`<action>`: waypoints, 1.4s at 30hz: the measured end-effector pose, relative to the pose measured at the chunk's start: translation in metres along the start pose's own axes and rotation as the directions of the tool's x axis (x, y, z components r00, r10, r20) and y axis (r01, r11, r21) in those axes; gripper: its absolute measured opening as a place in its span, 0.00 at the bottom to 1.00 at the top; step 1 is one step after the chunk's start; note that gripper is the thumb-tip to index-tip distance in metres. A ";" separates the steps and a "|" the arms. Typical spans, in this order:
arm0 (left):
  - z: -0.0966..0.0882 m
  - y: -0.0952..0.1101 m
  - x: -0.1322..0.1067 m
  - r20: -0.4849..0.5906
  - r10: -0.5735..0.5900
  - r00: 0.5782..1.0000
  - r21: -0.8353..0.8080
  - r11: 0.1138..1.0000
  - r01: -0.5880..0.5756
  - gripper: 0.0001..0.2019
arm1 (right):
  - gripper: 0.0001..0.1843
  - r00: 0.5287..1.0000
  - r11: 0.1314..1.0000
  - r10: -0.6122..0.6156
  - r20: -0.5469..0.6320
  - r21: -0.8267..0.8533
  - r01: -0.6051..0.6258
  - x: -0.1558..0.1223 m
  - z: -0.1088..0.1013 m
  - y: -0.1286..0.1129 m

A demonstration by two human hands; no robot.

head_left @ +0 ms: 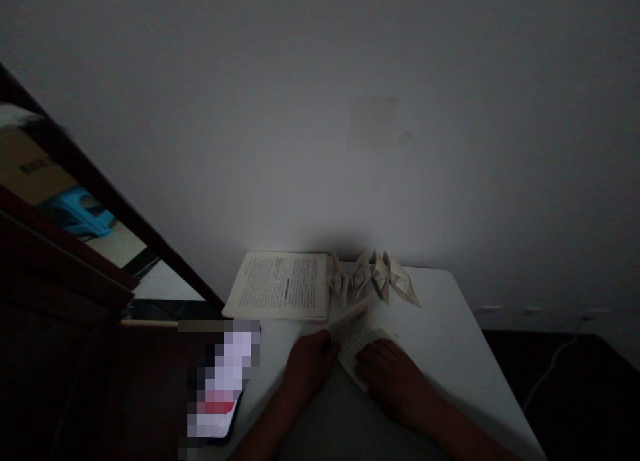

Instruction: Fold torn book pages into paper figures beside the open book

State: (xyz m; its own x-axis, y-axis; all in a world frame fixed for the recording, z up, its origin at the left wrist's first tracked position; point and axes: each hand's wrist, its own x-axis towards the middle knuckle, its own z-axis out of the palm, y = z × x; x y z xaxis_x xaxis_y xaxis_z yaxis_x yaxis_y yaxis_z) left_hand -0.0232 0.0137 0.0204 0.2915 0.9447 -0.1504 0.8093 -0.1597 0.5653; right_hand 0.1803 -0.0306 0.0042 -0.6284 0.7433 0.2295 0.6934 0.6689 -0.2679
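Note:
Low over the white table, a sheet of printed paper (357,338) is creased, with one flap raised. Its left edge is pinched by my left hand (310,361), whose fingers are closed. On the sheet's right side lies my right hand (393,378), fingers bent together over the paper; the fingertips are hard to see in the dim light. Behind the sheet, several folded paper boats (360,276) made of printed pages stand in a row. A stack of printed pages or a book (283,288) lies beyond my left hand.
The white table (450,334) stands against a grey wall (225,114). A blurred-out phone (223,388) rests by its left edge. To the left are dark wooden furniture (50,301) and a blue plastic stool (83,211). A white cable (550,368) hangs on the right.

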 end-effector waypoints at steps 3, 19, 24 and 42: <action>-0.004 0.000 -0.001 -0.044 -0.061 0.997 0.125 0.990 0.066 0.14 | 0.11 1.000 0.999 0.025 -0.019 -0.023 -0.025 0.002 0.001 -0.002; 0.013 0.000 -0.022 0.141 0.133 0.981 0.240 0.957 -0.164 0.18 | 0.11 0.995 0.996 0.081 0.061 0.030 -0.083 -0.002 0.012 -0.003; 0.012 0.003 -0.020 0.153 0.108 0.982 0.263 0.954 -0.146 0.19 | 0.11 0.996 0.995 0.081 0.039 0.055 -0.083 -0.003 0.008 -0.004; 0.005 0.007 -0.014 0.136 0.102 0.985 0.258 0.957 -0.135 0.17 | 0.17 0.897 0.841 0.440 0.030 0.335 -0.424 -0.005 -0.005 0.001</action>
State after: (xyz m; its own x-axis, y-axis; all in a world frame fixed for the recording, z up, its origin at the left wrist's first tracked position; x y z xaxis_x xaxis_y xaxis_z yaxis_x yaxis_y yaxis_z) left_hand -0.0191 -0.0017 0.0219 0.4395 0.8756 -0.2004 0.8664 -0.3543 0.3519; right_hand 0.1857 -0.0330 0.0073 -0.2692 0.9612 0.0599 0.7315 0.2445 -0.6364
